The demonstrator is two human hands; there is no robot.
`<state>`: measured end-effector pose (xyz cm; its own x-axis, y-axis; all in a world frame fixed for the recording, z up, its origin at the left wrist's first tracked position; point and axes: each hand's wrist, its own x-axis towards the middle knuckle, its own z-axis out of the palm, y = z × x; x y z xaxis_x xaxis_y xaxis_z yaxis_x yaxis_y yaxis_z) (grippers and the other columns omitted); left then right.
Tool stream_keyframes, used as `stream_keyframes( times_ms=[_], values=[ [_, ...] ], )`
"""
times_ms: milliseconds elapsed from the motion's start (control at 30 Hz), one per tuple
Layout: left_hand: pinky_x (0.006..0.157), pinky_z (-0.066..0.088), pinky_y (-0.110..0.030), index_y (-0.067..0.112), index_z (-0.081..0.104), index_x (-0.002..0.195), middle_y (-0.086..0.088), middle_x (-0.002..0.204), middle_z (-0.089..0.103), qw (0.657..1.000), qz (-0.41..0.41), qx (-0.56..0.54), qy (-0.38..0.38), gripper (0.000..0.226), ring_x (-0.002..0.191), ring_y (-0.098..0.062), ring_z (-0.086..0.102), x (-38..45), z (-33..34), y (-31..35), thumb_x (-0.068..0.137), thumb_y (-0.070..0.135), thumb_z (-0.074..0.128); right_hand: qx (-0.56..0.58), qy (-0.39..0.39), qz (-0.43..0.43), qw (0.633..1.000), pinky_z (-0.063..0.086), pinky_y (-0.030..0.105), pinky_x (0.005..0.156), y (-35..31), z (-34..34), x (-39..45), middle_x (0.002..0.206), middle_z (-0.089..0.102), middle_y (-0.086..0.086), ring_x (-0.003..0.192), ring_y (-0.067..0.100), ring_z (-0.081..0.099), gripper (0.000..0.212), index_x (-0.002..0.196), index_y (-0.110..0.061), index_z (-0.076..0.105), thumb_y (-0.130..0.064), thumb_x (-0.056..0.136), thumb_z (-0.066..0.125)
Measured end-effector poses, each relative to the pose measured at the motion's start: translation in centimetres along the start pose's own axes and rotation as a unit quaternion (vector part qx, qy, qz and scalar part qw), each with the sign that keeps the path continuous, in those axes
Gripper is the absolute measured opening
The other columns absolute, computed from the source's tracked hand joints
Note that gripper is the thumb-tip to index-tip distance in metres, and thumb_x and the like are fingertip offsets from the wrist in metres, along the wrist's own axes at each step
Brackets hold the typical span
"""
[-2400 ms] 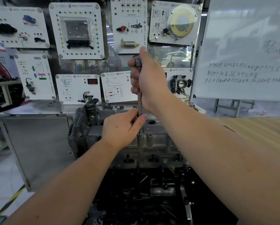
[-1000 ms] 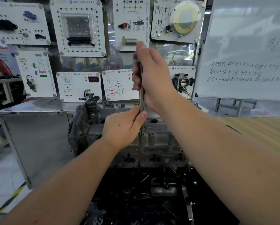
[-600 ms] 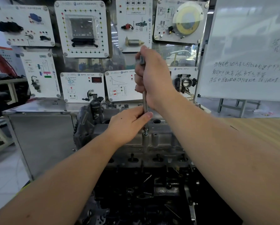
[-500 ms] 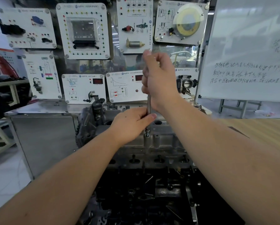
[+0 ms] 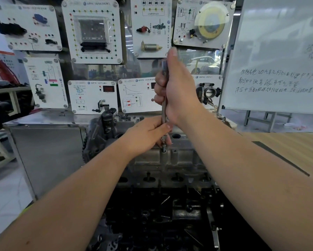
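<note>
tool shaft (image 5: 164,113): mid-length hidden in right hand (image 5: 177,91) | whiteboard (image 5: 278,51): cut off right edge

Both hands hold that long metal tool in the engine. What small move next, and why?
Probably twist the metal driver with the right hand: its tip stands in a cylinder head bolt hole, and the left hand pinches the shaft steady.

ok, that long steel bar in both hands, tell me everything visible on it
The extension bar is a slim, bright steel rod, standing nearly upright. Its top end is thicker, like a drive socket, and shows beside the thumb of the right hand, which grips the upper half in a fist. The left hand pinches the lower part. The tip sits in a raised boss on the grey engine casting; what it engages is hidden.
</note>
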<state>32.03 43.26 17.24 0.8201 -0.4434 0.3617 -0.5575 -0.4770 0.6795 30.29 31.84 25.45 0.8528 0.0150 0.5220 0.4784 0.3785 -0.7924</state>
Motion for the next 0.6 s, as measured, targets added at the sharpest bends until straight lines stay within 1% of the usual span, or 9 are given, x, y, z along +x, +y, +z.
stream_keyframes(
  times_ms=[67,167,233,300,367,433,500,600],
  values=[
    [0.094,0.056,-0.054,0.033,0.065,0.098,0.012,0.086,0.078,1.0,0.003,0.0,-0.003,0.036,0.091,-0.018,0.075,0.0,0.0,0.2,0.093,0.062,0.043,-0.017,0.017,-0.039,0.999,0.026,0.023,0.043,0.2,0.0,-0.2,0.057,0.041,-0.007,0.046,0.009,0.027,0.029,0.088,-0.02,0.045,-0.042,0.105,0.052],
    [0.094,0.056,-0.052,0.026,0.066,0.099,0.013,0.086,0.078,1.0,-0.001,0.006,-0.006,0.055,0.089,-0.015,0.075,0.0,0.0,0.2,0.088,0.073,0.039,-0.03,0.027,-0.065,0.997,0.031,0.023,0.043,0.2,-0.3,-0.3,0.06,0.052,-0.004,0.046,0.01,0.037,0.024,0.089,-0.018,0.05,-0.035,0.105,0.054],
    [0.094,0.055,-0.048,0.029,0.065,0.095,0.014,0.087,0.078,1.0,-0.004,0.01,-0.001,0.049,0.086,-0.01,0.074,0.0,-0.1,-0.1,0.096,0.069,0.038,-0.041,0.009,-0.05,0.998,0.038,0.026,0.046,-0.1,-0.5,-0.3,0.065,0.059,-0.003,0.05,0.011,0.045,0.026,0.09,-0.016,0.057,-0.037,0.106,0.053],
    [0.088,0.053,-0.037,0.03,0.066,0.094,0.012,0.089,0.079,1.0,-0.004,-0.002,-0.001,0.038,0.084,-0.006,0.074,0.0,-0.2,-0.4,0.105,0.056,0.041,-0.041,-0.023,-0.001,0.999,0.042,0.027,0.05,-0.7,-0.6,-0.1,0.064,0.058,-0.004,0.053,0.011,0.048,0.034,0.092,-0.015,0.062,-0.041,0.107,0.048],
    [0.084,0.053,-0.031,0.027,0.068,0.095,0.008,0.091,0.08,1.0,-0.001,-0.03,0.0,0.029,0.088,-0.009,0.074,0.1,-0.4,-0.5,0.107,0.044,0.048,-0.025,-0.06,0.056,0.996,0.04,0.026,0.05,-1.1,-0.6,0.0,0.058,0.049,-0.007,0.049,0.01,0.043,0.041,0.091,-0.015,0.062,-0.045,0.108,0.041],
    [0.089,0.056,-0.035,0.025,0.069,0.096,0.005,0.092,0.08,0.999,0.002,-0.047,0.001,0.022,0.093,-0.016,0.075,0.2,-0.5,-0.5,0.106,0.038,0.055,-0.014,-0.065,0.078,0.995,0.035,0.025,0.048,-1.1,-0.3,0.0,0.054,0.041,-0.009,0.046,0.01,0.034,0.046,0.088,-0.016,0.061,-0.048,0.109,0.036],
    [0.091,0.057,-0.039,0.027,0.07,0.096,0.005,0.092,0.08,0.999,0.01,-0.043,0.001,0.021,0.093,-0.017,0.075,0.3,-0.4,-0.6,0.102,0.042,0.056,-0.011,-0.041,0.058,0.997,0.03,0.024,0.044,-0.7,0.0,0.0,0.053,0.036,-0.009,0.044,0.009,0.028,0.046,0.088,-0.016,0.058,-0.051,0.108,0.035],
    [0.087,0.057,-0.035,0.03,0.07,0.096,0.006,0.088,0.079,0.999,0.016,-0.041,0.001,0.026,0.09,-0.017,0.075,0.4,-0.2,-0.6,0.092,0.051,0.055,-0.002,-0.012,0.002,1.0,0.027,0.023,0.043,0.1,-0.2,-0.1,0.056,0.037,-0.008,0.046,0.008,0.028,0.035,0.089,-0.019,0.047,-0.05,0.105,0.046]
  ],
)
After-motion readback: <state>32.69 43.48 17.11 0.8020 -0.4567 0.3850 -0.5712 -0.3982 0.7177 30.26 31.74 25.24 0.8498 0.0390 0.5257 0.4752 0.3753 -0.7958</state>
